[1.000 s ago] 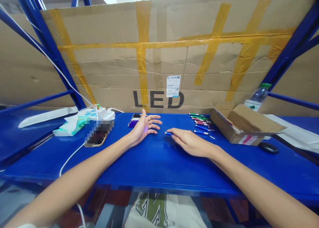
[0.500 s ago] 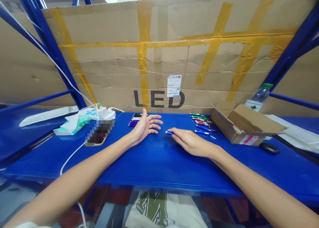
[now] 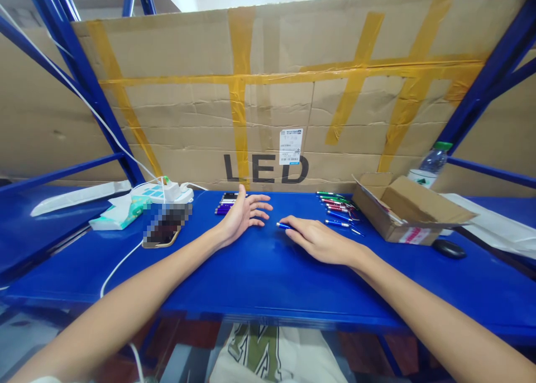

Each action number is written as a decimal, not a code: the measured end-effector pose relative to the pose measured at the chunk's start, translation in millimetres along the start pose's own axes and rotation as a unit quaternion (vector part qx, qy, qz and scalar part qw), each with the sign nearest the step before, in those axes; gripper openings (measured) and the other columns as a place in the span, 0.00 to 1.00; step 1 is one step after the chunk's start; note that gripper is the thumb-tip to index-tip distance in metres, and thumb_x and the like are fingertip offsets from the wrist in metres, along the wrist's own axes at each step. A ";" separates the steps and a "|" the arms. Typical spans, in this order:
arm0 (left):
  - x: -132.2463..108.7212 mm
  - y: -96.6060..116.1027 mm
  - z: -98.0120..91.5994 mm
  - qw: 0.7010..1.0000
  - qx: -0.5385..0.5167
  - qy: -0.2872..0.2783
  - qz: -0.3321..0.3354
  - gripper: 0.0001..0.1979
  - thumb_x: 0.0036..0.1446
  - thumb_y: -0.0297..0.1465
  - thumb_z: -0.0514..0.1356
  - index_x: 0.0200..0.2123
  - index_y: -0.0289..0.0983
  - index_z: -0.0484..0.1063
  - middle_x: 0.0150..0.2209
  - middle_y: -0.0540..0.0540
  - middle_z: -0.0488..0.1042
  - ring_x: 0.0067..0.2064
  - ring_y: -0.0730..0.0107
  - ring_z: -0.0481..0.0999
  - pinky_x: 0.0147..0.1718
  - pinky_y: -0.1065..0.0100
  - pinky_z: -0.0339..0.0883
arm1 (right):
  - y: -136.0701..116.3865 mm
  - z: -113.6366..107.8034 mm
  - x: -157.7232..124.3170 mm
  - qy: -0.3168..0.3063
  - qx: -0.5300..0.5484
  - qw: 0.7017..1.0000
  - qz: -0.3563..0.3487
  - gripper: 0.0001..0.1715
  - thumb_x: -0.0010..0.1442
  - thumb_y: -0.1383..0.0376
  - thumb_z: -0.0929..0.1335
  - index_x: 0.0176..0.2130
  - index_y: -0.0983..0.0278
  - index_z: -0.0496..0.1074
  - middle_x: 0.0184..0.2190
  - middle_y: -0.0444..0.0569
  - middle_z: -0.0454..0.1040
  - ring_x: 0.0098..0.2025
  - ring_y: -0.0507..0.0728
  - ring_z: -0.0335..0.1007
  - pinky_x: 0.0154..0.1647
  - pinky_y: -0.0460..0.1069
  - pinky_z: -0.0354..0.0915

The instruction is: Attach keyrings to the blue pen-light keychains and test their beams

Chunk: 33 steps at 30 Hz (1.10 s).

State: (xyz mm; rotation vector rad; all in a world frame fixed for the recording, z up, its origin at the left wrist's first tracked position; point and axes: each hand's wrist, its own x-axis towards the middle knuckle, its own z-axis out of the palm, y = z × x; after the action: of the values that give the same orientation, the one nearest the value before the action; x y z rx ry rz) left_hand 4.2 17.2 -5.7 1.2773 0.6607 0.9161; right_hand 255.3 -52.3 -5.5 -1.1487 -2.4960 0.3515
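Right hand (image 3: 320,240) is lying palm down on the blue desk (image 3: 259,271), fingers (image 3: 293,225) stretched forward and only loosely curved. They are covering the rear of a blue pen (image 3: 283,225); its tip is poking out to the left, past the fingertips. Whether the fingers are gripping the pen or just resting on it, cannot tell.

Left hand (image 3: 243,212) is hovering just left of the pen, palm turned toward it, fingers (image 3: 260,206) spread wide and holding nothing.

A small pile of purple pens (image 3: 224,204) is lying just behind the left hand, near the cardboard wall. A row of green, red and blue pens (image 3: 338,207) is lying right of the right hand, beside an open cardboard box (image 3: 408,210).
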 end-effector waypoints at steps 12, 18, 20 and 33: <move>7.7 -5.3 -6.7 0.969 0.223 0.036 0.096 0.37 0.70 0.63 0.46 0.55 0.36 0.73 0.48 0.37 0.79 0.42 0.61 0.78 0.37 0.64 0.71 | 16.0 -41.8 -15.5 -0.179 -0.278 0.899 0.289 0.17 0.76 0.65 0.59 0.57 0.67 0.69 0.52 0.65 0.81 0.51 0.69 0.81 0.44 0.56 0.69; 4.8 26.0 -47.5 0.696 0.691 0.073 0.183 0.16 0.75 0.38 0.54 0.57 0.38 0.72 0.57 0.37 0.77 0.57 0.48 0.73 0.58 0.50 0.66 | 26.6 -50.2 -24.3 -0.132 -0.338 0.868 0.340 0.25 0.70 0.71 0.63 0.65 0.69 0.67 0.62 0.71 0.72 0.65 0.74 0.70 0.50 0.60 0.70; 5.5 35.2 -64.8 0.630 0.763 0.079 0.119 0.15 0.74 0.36 0.54 0.58 0.36 0.72 0.59 0.34 0.75 0.59 0.46 0.72 0.57 0.49 0.66 | 28.8 -47.4 -25.0 -0.108 -0.375 0.857 0.338 0.28 0.69 0.76 0.61 0.66 0.70 0.66 0.63 0.71 0.70 0.65 0.74 0.68 0.52 0.60 0.70; -2.1 50.4 -89.0 0.563 0.825 -0.014 -0.038 0.19 0.65 0.31 0.65 0.59 0.39 0.75 0.57 0.35 0.77 0.59 0.44 0.77 0.52 0.55 0.71 | 18.9 -30.7 -11.8 -0.063 -0.373 0.882 0.280 0.24 0.71 0.78 0.60 0.63 0.72 0.67 0.62 0.71 0.72 0.59 0.71 0.76 0.50 0.59 0.74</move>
State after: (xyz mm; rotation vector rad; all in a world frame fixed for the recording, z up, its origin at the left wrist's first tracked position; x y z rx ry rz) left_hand -81.9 62.3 26.3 2.8243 1.6861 -0.1499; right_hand 288.3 -47.2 12.5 -2.2152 -2.4013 -0.4749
